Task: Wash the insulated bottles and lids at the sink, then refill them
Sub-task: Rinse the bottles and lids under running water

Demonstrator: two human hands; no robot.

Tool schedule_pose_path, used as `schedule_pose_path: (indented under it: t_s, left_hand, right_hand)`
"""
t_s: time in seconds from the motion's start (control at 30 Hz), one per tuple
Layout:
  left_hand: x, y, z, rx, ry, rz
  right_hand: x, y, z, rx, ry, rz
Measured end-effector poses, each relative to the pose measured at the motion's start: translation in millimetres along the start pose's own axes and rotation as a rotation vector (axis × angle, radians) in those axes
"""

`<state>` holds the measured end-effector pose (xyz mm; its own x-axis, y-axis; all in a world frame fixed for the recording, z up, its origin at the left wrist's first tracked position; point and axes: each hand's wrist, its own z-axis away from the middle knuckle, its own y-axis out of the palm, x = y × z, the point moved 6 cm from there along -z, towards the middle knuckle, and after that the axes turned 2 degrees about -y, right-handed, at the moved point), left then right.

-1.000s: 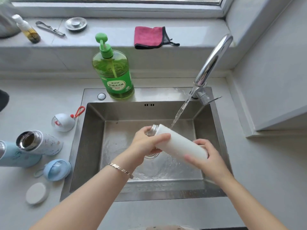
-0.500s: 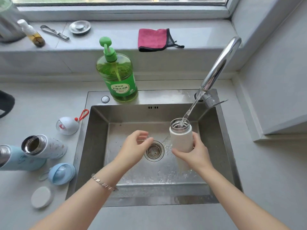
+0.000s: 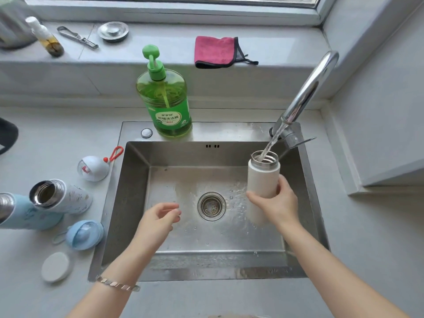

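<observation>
My right hand (image 3: 276, 204) grips a white insulated bottle (image 3: 263, 177) upright over the steel sink (image 3: 135, 180), its open mouth under the running faucet (image 3: 307, 95); water streams into it. My left hand (image 3: 158, 218) hovers over the sink floor, left of the drain (image 3: 211, 206), fingers loosely curled and holding nothing. On the counter to the left lie a speckled white bottle (image 3: 62, 198) and a light blue bottle (image 3: 25, 212), both uncapped. Beside them are a white dome lid with a red loop (image 3: 93, 168), a blue lid (image 3: 83, 235) and a flat white lid (image 3: 55, 266).
A green dish soap pump bottle (image 3: 166, 102) stands on the sink's back rim. On the windowsill lie a pink cloth (image 3: 215, 51), a metal sink stopper (image 3: 112, 31), a metal tool (image 3: 76, 37) and a small oil bottle (image 3: 46, 37). A wall bounds the counter on the right.
The white bottle went from lying sideways in both hands to upright in my right hand under the stream. My left hand let go and drew back to the left.
</observation>
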<state>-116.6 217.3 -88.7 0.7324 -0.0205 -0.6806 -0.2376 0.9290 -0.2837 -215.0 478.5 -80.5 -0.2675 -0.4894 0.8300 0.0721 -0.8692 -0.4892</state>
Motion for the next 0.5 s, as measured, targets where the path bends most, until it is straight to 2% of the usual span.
schedule_pose_path:
  t_s: [0.1, 0.23, 0.3, 0.4, 0.5]
  left_hand:
    - [-5, -1, 2, -0.001, 0.016, 0.015]
    - [-10, 3, 3, 0.020, 0.022, 0.007]
    - [-12, 7, 4, 0.040, 0.028, 0.008]
    - [-11, 12, 6, 0.063, 0.031, 0.012]
    - [-9, 19, 7, 0.087, 0.029, 0.005]
  right_hand:
    - [3, 3, 3, 0.083, -0.013, 0.020]
    - [0, -14, -4, 0.030, 0.020, 0.144]
    - [-5, -23, -8, 0.149, 0.043, 0.406]
    - [-19, -31, -3, 0.421, 0.136, 0.883]
    - [-22, -38, -3, 0.544, 0.206, 1.186]
